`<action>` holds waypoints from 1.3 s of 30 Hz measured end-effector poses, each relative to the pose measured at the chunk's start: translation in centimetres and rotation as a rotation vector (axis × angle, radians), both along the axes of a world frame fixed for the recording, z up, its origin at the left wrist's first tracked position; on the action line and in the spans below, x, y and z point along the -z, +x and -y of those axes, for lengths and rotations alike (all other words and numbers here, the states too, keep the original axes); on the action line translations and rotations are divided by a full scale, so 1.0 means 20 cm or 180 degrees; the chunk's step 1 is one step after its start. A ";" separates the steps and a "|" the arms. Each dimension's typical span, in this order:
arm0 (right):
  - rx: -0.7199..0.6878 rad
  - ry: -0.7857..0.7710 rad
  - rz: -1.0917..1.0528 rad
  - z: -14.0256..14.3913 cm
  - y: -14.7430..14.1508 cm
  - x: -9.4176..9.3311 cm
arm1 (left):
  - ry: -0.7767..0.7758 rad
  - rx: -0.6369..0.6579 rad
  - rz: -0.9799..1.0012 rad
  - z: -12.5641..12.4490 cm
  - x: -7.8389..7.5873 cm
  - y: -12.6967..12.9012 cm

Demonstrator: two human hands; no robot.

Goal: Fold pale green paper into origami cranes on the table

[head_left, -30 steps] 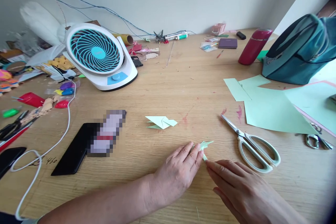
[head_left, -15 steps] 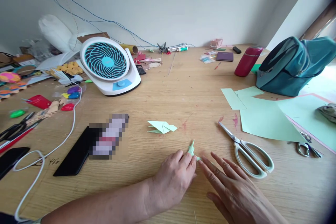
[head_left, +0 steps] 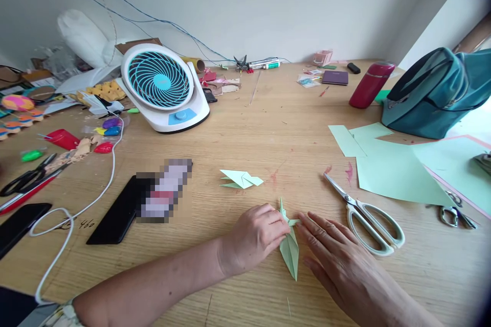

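Note:
A pale green folded paper figure (head_left: 290,254) lies on the wooden table, its narrow tip pointing away from me and its broad pointed part toward me. The bent fingers of my left hand (head_left: 259,237) are closed on its middle and hide part of it. My right hand (head_left: 335,253) lies flat with outstretched fingers, its fingertips at the small flap sticking out to the right. Beyond my left hand rests a second green folded paper figure (head_left: 241,179). White-handled scissors (head_left: 368,219) lie to the right of my right hand.
Green paper sheets (head_left: 399,171) lie at the right, before a teal bag (head_left: 429,92) and a red flask (head_left: 370,84). A white fan (head_left: 164,87) stands at the back left. Phones (head_left: 115,209) and a white cable (head_left: 111,179) are on the left, beside clutter.
The broad part of the held paper figure has come into view below my left hand. Both hands sit slightly higher in the picture, and the whole view has shifted a little.

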State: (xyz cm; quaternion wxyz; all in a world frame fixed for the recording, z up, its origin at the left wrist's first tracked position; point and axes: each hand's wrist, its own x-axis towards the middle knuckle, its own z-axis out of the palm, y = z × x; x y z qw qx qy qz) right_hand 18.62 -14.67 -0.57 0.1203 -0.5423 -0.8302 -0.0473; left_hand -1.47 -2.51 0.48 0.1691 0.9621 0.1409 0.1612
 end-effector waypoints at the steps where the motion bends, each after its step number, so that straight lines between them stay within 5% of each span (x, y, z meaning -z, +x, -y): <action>1: -0.0034 0.0051 -0.0019 -0.01 -0.01 -0.01 | -0.0104 -0.0025 0.0044 0.00 0.01 0.00; 8: -0.0340 0.0359 -0.0126 -0.04 -0.08 -0.01 | -0.0743 -0.0166 0.0150 0.00 0.06 0.01; 14: -0.0317 0.0409 -0.0001 -0.06 -0.06 -0.02 | -0.0307 -0.0014 0.0062 -0.01 0.04 0.01; 22: -0.0365 0.0343 -0.0115 -0.06 -0.06 -0.01 | 0.0113 -0.0420 0.0235 -0.09 0.06 0.01; 29: -0.0253 -0.0042 -0.0328 -0.03 -0.05 -0.01 | -0.0158 -0.0417 0.0241 -0.13 0.07 0.01; 39: -0.0356 0.0039 -0.0256 -0.04 -0.05 -0.01 | -0.0181 -0.0298 0.0092 -0.17 0.05 0.01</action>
